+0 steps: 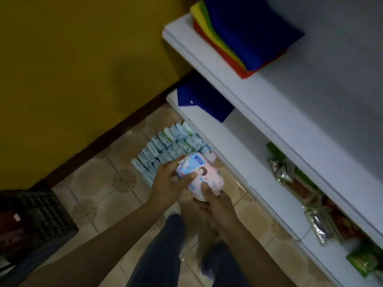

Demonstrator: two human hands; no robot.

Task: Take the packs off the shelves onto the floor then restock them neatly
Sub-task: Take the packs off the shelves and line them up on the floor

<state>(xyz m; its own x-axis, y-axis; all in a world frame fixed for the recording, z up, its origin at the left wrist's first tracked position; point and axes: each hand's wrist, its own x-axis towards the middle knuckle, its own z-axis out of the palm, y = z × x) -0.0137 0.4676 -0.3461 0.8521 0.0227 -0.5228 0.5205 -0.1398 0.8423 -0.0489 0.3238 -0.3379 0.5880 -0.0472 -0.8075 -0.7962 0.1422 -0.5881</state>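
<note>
Pack held in both hands over the floor stack, frame centre.

Lower left: a dark crate (35, 216). Centre: the left hand (167, 183) is clamped on the pink pack (200, 175), thumb across its face; the right hand (215, 206) is gripped on its lower end. The pack's long axis is run from upper left to lower right. The blue packs (165, 150) are lined up on the tiled floor (99, 183) just above-left, nearer the left hand. The white shelf (238, 141) is set to the right, nearer the right hand.

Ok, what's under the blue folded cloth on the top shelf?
Under the blue cloth lie green, yellow and red cloths, only their edges showing; anything further beneath is covered.
</note>
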